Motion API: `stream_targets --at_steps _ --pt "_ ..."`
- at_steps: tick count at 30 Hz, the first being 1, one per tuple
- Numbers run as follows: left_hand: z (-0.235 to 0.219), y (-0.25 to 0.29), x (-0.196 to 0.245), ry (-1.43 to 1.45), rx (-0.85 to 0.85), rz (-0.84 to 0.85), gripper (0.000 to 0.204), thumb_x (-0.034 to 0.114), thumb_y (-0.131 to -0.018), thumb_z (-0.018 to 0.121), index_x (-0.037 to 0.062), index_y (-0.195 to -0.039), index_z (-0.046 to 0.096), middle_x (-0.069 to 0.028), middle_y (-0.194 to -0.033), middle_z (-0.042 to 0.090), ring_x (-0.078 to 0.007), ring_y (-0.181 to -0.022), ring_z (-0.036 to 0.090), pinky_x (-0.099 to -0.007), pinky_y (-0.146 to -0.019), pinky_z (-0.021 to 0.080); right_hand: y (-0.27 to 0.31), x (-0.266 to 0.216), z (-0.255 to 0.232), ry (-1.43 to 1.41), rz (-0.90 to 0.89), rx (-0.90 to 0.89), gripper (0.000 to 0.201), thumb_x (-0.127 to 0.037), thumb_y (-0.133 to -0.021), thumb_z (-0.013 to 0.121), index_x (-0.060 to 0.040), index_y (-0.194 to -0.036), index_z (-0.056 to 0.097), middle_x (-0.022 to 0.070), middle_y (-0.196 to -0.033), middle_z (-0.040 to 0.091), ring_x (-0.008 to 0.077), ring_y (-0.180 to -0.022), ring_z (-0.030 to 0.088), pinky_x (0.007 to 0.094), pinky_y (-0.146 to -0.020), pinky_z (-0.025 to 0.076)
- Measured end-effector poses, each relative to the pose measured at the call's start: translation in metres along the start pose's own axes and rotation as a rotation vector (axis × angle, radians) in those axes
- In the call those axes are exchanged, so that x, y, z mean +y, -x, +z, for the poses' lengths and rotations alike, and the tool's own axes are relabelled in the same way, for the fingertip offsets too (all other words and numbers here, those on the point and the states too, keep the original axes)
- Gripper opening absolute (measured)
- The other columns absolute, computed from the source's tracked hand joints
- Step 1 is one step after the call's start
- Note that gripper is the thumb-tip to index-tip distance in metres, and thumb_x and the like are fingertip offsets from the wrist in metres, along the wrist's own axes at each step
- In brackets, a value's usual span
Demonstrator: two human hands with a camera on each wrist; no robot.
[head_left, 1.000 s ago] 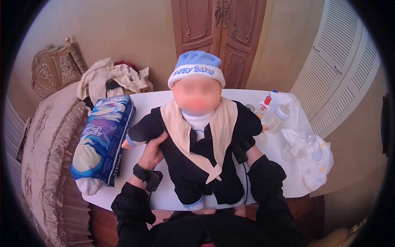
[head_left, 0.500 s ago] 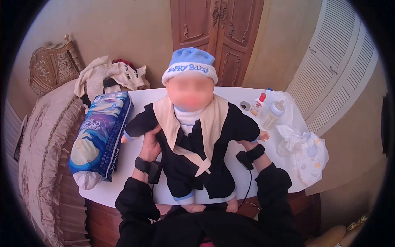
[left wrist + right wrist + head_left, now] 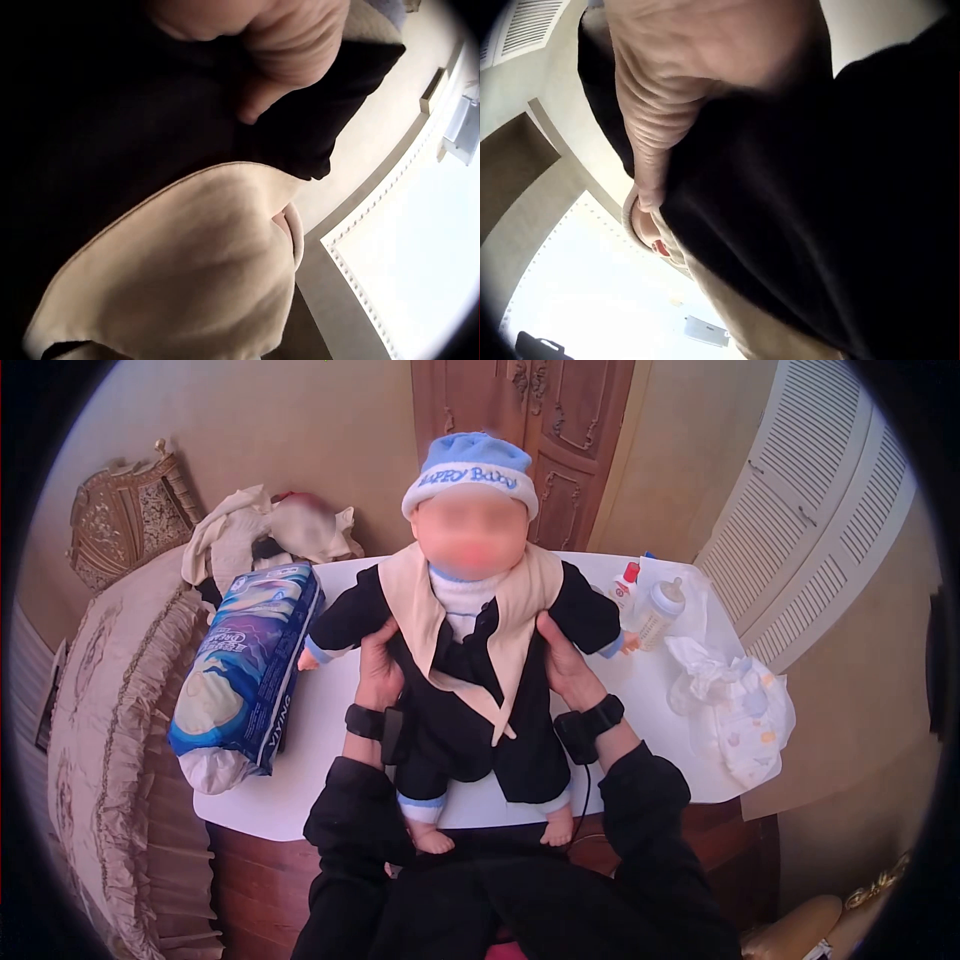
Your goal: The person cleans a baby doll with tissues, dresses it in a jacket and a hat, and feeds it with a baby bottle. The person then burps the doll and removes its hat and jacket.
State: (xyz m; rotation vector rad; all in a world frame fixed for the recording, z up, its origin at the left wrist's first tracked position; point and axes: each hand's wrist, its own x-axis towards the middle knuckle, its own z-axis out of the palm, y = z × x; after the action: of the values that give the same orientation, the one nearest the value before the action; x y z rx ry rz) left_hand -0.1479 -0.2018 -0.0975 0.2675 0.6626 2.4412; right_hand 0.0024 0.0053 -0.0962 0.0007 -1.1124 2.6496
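Note:
A baby doll [image 3: 450, 740] in a black outfit with a cream collar [image 3: 422, 620] and a blue-and-white cap [image 3: 472, 465] is upright in front of me, facing me. My left hand [image 3: 378, 675] grips its side below the arm. On the opposite side, my right hand [image 3: 572, 670] holds it the same way, thumb on the chest. In the left wrist view the left hand [image 3: 292, 45] presses its thumb into the black cloth. The right wrist view has the right hand [image 3: 682, 75] with its thumb by the collar; its other fingers are hidden. Bare feet [image 3: 430, 837] dangle near the table's front edge.
On the white table [image 3: 330, 780], a blue diaper pack [image 3: 245, 670] lies at left. At right are a baby bottle [image 3: 660, 612], a red-capped bottle [image 3: 625, 582] and a diaper [image 3: 745, 715]. A bed [image 3: 120, 740] flanks the left side.
The doll has risen in view and its feet have spread apart. My right hand, earlier mostly hidden behind the doll's arm, now shows at its side with the thumb forward.

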Motion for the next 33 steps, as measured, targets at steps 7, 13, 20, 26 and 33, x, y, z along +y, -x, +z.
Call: stream_targets --at_steps 7,13,20,26,33 --pt "0.008 0.004 -0.004 -0.013 0.058 0.085 0.025 0.004 -0.072 0.058 -0.0033 -0.095 0.066 -0.0135 -0.101 0.067 -0.0259 -0.096 0.063 -0.0366 -0.092 0.047 -0.01 0.004 0.007 -0.041 -0.049 0.062 0.04 -0.024 -0.081 0.071 -0.0063 -0.114 0.058 0.0042 -0.107 0.063 0.0143 -0.096 0.061 0.0292 -0.088 0.049" --pt "-0.004 -0.002 -0.01 -0.005 -0.061 0.007 0.026 0.005 -0.072 0.059 -0.0042 -0.096 0.066 -0.0139 -0.101 0.067 -0.0258 -0.095 0.063 -0.0359 -0.092 0.047 -0.015 0.007 -0.002 0.005 0.001 0.125 0.035 -0.023 -0.078 0.07 -0.0049 -0.107 0.061 0.0053 -0.097 0.066 0.0153 -0.085 0.064 0.0288 -0.079 0.053" --pt "-0.001 -0.004 -0.007 -0.183 -0.045 -0.016 0.031 0.011 -0.078 0.058 -0.005 -0.105 0.063 -0.0131 -0.106 0.065 -0.0239 -0.097 0.063 -0.035 -0.092 0.047 -0.023 0.008 0.005 0.067 -0.018 0.103 0.039 -0.031 -0.081 0.068 -0.0047 -0.109 0.06 0.0043 -0.1 0.065 0.0136 -0.089 0.062 0.0276 -0.082 0.05" --pt "-0.007 -0.005 -0.014 -0.311 0.0 0.008 0.039 0.016 -0.081 0.057 -0.0038 -0.115 0.059 -0.0103 -0.114 0.063 -0.0213 -0.106 0.059 -0.0333 -0.096 0.043 -0.02 0.021 -0.01 0.396 -0.141 0.178 0.058 -0.045 -0.082 0.064 -0.0023 -0.12 0.055 0.0061 -0.117 0.057 0.0143 -0.106 0.053 0.0281 -0.095 0.04" --pt "-0.023 -0.005 -0.02 -0.353 0.022 -0.038 0.042 0.018 -0.082 0.056 -0.0033 -0.118 0.057 -0.0095 -0.115 0.062 -0.0205 -0.106 0.058 -0.0331 -0.096 0.042 -0.012 0.026 -0.006 0.54 -0.072 0.286 0.075 -0.059 -0.08 0.059 -0.0014 -0.127 0.049 0.0071 -0.125 0.05 0.0172 -0.113 0.047 0.029 -0.098 0.035"
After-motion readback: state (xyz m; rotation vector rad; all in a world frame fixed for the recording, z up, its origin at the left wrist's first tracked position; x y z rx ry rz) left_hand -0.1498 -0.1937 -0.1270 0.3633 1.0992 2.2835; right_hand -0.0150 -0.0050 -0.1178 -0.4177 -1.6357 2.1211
